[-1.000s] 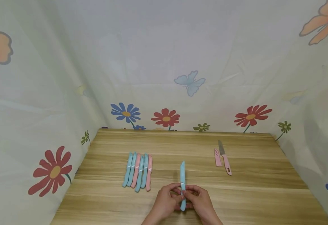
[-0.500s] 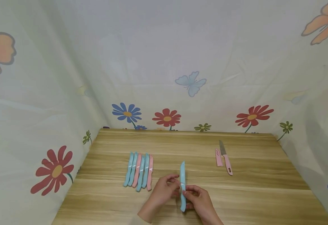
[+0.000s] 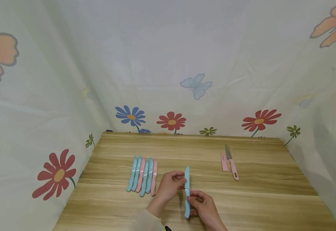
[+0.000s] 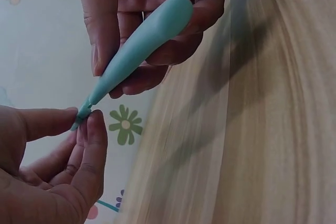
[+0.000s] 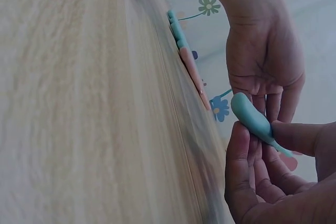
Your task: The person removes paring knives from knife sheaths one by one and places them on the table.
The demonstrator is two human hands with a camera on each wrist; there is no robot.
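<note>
Both hands meet at one turquoise knife (image 3: 187, 192), which stands lengthwise in front of the person, its handle end toward the person and its sheathed end pointing away. The left hand (image 3: 170, 186) comes in from the left with its wrist slanting up and inward; it pinches the sheath (image 3: 187, 175) between thumb and fingers, the thumb laid along the near face. The left wrist view shows this pinch from close by: the thumb reaches across from one side and the fingertips press from the other, with the remaining fingers bent behind. The right hand (image 3: 205, 206) sits lower and to the right, gripping the handle (image 4: 144, 45) with the thumb on top and the fingers curled beneath. The right wrist view shows its thumb and index finger on opposite sides of the handle. Hands and knife are raised off the wood-grain surface (image 3: 260, 186), and shadows fall on it in the left wrist view. A pale sleeve (image 3: 149, 220) covers the left forearm.

Left of the hands lies a row of six sheathed knives (image 3: 141, 175), four turquoise and two pink, set side by side. To the right, farther back, a pink-handled knife (image 3: 233, 168) lies with its blade bare, just beside a pink sheath (image 3: 224, 162).
</note>
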